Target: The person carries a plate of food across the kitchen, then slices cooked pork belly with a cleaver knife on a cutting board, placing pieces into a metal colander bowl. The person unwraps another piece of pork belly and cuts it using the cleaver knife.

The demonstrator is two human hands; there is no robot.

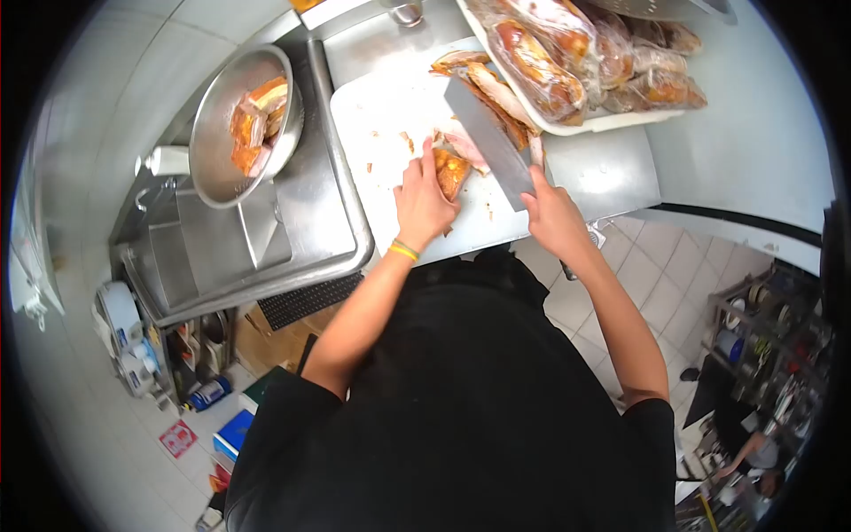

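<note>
My left hand [424,206], with a yellow band at its wrist, grips a browned piece of roast meat [451,172] on the white cutting board [365,120]. In my right hand [557,222] is a cleaver [490,146], its broad blade slanting up and left over the board, just right of that piece. Beyond the blade lie long cut strips of roast meat [501,93]. Pale sliced meat [463,146] shows between the held piece and the blade. Small scraps are scattered on the board. My right fingers wrap the handle and mostly hide it.
Left of the board, a metal bowl [206,133] with chunks of roast meat stands over a steel sink [321,239]. At the upper right, a white tray [612,122] carries several plastic-wrapped roasts [536,71]. Another person [761,450] appears far off at the lower right, near cluttered shelves.
</note>
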